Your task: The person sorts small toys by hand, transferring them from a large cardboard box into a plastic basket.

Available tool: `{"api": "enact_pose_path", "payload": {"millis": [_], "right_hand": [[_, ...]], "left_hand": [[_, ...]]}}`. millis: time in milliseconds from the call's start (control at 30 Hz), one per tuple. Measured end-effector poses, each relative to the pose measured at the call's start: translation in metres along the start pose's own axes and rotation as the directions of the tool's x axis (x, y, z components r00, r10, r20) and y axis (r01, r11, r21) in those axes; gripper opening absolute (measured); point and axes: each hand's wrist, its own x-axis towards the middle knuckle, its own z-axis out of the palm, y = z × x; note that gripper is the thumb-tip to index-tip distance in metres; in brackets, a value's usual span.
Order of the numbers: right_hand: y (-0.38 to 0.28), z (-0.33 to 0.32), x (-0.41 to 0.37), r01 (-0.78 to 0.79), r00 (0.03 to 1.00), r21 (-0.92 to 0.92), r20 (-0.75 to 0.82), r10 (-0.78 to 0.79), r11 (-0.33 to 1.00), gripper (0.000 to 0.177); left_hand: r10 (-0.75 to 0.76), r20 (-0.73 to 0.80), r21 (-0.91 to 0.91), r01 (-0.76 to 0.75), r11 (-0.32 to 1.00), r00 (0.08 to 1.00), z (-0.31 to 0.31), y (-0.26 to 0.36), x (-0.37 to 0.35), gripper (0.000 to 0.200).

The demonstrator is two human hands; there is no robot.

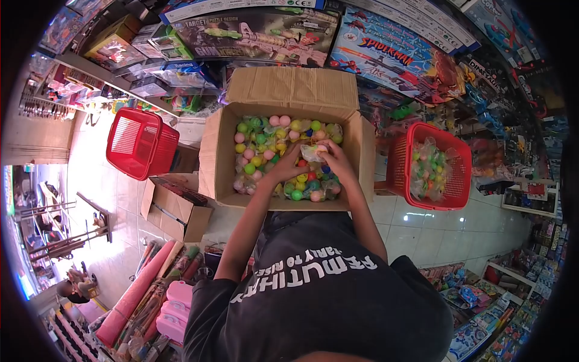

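An open cardboard box [223,154] stands in front of me, filled with small coloured balls [256,161] in pink, yellow, green and blue, some in clear plastic bags. Over the balls, my right hand [339,164] pinches a small clear plastic bag [312,152] with something pale inside. My left hand [288,166] is at the bag's left side, its fingers curled towards it. Whether those fingers grip the plastic is hard to see.
To the right, a red basket [464,175] holds bagged balls. Another red basket [134,145] stands at left, above an open carton [181,211]. Boxed toys [386,57] line the shelf behind the box. Rolls [136,292] and pink cases [175,311] lie lower left.
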Motion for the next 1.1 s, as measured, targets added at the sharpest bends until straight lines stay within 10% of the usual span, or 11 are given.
{"api": "enact_pose_path", "payload": {"millis": [100, 300, 400, 467, 567, 933, 1100], "right_hand": [[0.003, 0.012, 0.002, -0.1, 0.994, 0.187, 0.057, 0.09, 0.977, 0.024], [0.009, 0.015, 0.006, -0.152, 0.985, 0.096, 0.096, 0.143, 0.984, 0.027], [0.037, -0.003, 0.012, -0.147, 0.988, -0.144, 0.022, 0.152, 0.979, 0.029], [0.042, -0.012, 0.009, -0.066, 0.988, -0.821, 0.025, 0.151, 0.567, 0.033], [0.064, -0.013, 0.007, -0.14, 0.916, -0.911, 0.03, 0.401, 0.388, 0.036], [0.061, 0.004, -0.01, -0.136, 0.907, -0.947, -0.001, 0.42, 0.292, 0.044], [0.051, 0.007, -0.013, -0.129, 0.914, -0.944, 0.005, 0.405, 0.303, 0.033]], "left_hand": [[-0.173, 0.141, -0.355, 0.213, 0.91, 0.975, 0.007, -0.011, 0.0, 0.051], [-0.335, 0.16, -0.168, 0.36, 0.917, 0.928, 0.004, -0.025, -0.005, 0.031], [-0.275, 0.019, -0.181, 0.274, 0.945, 0.961, 0.013, -0.036, -0.006, 0.03], [-0.29, 0.018, -0.128, 0.29, 0.948, 0.957, 0.013, -0.037, -0.007, 0.033], [-0.341, 0.015, -0.03, 0.341, 0.94, 0.94, 0.008, -0.028, -0.008, 0.038], [-0.473, 0.119, 0.092, 0.465, 0.88, 0.873, 0.003, -0.02, -0.003, 0.049], [-0.286, -0.028, -0.038, 0.285, 0.958, 0.958, 0.017, -0.041, -0.008, 0.051]]}}
